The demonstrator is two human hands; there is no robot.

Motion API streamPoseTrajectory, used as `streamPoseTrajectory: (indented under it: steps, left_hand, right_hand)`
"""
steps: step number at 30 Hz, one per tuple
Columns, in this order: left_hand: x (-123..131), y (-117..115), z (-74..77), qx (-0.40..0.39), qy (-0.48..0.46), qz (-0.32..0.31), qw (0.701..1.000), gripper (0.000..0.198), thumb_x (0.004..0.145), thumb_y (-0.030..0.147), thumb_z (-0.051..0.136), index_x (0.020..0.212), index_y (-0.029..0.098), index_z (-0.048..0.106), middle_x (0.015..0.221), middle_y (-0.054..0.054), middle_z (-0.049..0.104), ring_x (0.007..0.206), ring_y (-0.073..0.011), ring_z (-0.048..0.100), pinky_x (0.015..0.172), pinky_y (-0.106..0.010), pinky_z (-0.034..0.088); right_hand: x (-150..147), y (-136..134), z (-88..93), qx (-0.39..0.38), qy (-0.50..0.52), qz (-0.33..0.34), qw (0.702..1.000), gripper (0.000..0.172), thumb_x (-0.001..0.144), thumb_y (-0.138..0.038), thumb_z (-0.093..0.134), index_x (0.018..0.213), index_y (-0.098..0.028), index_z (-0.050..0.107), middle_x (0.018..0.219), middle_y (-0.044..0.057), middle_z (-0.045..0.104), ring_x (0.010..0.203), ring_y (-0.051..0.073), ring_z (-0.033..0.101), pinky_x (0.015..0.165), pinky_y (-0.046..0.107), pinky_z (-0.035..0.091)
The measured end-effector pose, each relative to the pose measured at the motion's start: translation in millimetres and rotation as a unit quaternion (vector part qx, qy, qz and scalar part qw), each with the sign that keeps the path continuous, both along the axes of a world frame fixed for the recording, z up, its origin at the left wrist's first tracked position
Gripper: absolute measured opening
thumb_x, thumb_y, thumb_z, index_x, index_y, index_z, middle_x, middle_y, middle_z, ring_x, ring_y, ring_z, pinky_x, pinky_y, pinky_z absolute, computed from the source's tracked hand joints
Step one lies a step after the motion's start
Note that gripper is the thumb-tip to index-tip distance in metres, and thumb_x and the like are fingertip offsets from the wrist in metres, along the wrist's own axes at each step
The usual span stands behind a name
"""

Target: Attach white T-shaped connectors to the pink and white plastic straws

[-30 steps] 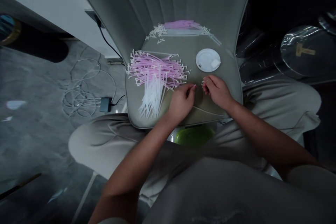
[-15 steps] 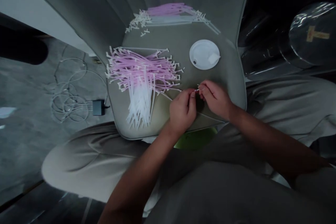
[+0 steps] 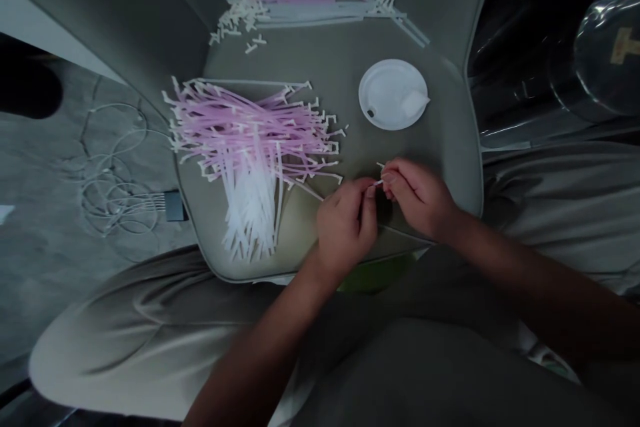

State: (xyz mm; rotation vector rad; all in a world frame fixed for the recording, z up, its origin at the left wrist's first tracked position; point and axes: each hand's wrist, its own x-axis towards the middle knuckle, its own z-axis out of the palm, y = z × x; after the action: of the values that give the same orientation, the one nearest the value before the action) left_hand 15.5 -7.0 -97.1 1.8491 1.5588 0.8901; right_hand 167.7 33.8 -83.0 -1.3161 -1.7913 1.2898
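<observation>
In the head view, the left hand [image 3: 345, 227] and right hand [image 3: 417, 197] held a thin pale straw [image 3: 380, 181] in a narrow fingertip pinch above the seat cushion [image 3: 425, 140], just beside a heap of pink and white straws [image 3: 255, 153]. A slipped pinch could have lost the straw among the heap, and a stray knuckle could have nudged the white plastic lid [image 3: 393, 95].

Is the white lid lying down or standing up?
It is lying flat. The white lid rests on the seat, with its whole round face showing, next to the pink straws.
</observation>
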Motion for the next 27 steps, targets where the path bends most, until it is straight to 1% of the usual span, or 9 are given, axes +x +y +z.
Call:
streamPoseTrajectory:
  steps: [8,13,21,27]
  left_hand:
    - [0.3,0.8,-0.1,0.005,0.001,-0.004,1.0,0.021,0.099,0.026,0.042,0.103,0.018,0.061,0.091,-0.006,0.071,0.082,-0.0149,0.064,0.075,-0.028,0.048]
    - [0.5,0.7,-0.5,0.002,0.003,-0.001,1.0,0.021,0.099,0.026,0.042,0.104,0.018,0.061,0.091,-0.006,0.071,0.083,-0.0153,0.065,0.075,-0.028,0.048]
    - [-0.6,1.0,-1.5,0.002,0.008,-0.005,1.0,0.021,0.098,0.023,0.043,0.104,0.018,0.061,0.092,-0.006,0.07,0.085,-0.0167,0.065,0.076,-0.03,0.048]
    - [-1.4,0.6,-3.7,0.005,0.024,-0.005,1.0,0.022,0.098,0.024,0.043,0.106,0.018,0.063,0.088,-0.006,0.069,0.08,-0.0158,0.062,0.072,-0.028,0.047]
  right_hand:
    - [-0.1,1.2,-0.2,0.003,-0.004,0.006,1.0,0.024,0.098,-0.032,0.043,0.078,-0.022,0.051,0.072,0.0,0.057,0.068,0.013,0.052,0.066,0.029,0.041]
    - [-0.5,1.3,0.2,0.013,-0.009,0.013,1.0,0.025,0.099,-0.031,0.042,0.078,-0.022,0.05,0.07,-0.001,0.054,0.067,0.013,0.051,0.067,0.029,0.04]
    - [0.7,0.9,-5.9,0.025,-0.029,0.02,0.999,0.026,0.099,-0.033,0.042,0.078,-0.021,0.05,0.072,0.0,0.056,0.068,0.013,0.051,0.066,0.03,0.039]
    - [0.8,1.2,-7.9,0.028,-0.031,0.023,0.999,0.027,0.099,-0.035,0.042,0.077,-0.022,0.05,0.072,0.0,0.057,0.068,0.013,0.051,0.065,0.029,0.039]
